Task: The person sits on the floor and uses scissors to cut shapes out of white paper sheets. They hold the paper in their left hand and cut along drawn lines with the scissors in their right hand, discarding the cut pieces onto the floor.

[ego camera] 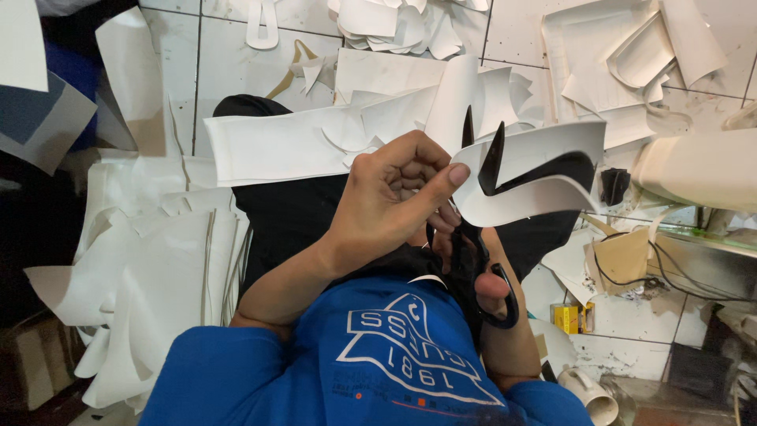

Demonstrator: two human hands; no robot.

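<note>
Left grip (394, 201) pinches white sheet (528, 177); right hand (481, 276), half hidden, clasps black scissors (481, 237).

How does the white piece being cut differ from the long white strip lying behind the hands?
The white piece is held up by the left hand and curls, with the black scissors in the right hand biting into it. The long white strip lies flat and straight, untouched. Both are thin, white sheet material.

L hand (390, 201) pinches white sheet (524, 177); R hand (481, 280) works black scissors (477, 237), blades open.
</note>
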